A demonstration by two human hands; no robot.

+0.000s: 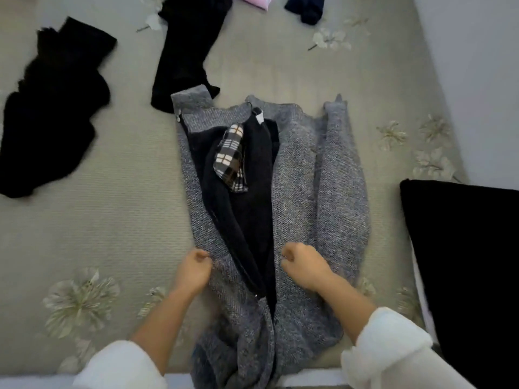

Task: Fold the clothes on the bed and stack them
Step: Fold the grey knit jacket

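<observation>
gripping cardigan (309, 178) front edges at 6 o'clock, left hand (193, 269) and right hand (304, 266) fisted in knit | looks soft, bulky, floppy | hem corners seem best hold

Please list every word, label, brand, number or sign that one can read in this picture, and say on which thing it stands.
No text can be read anywhere in this picture.
The white tag at the collar of the grey knit jacket: too small and blurred to read.
The plaid patch on the black lining: a checked pattern only, no letters visible.
</observation>
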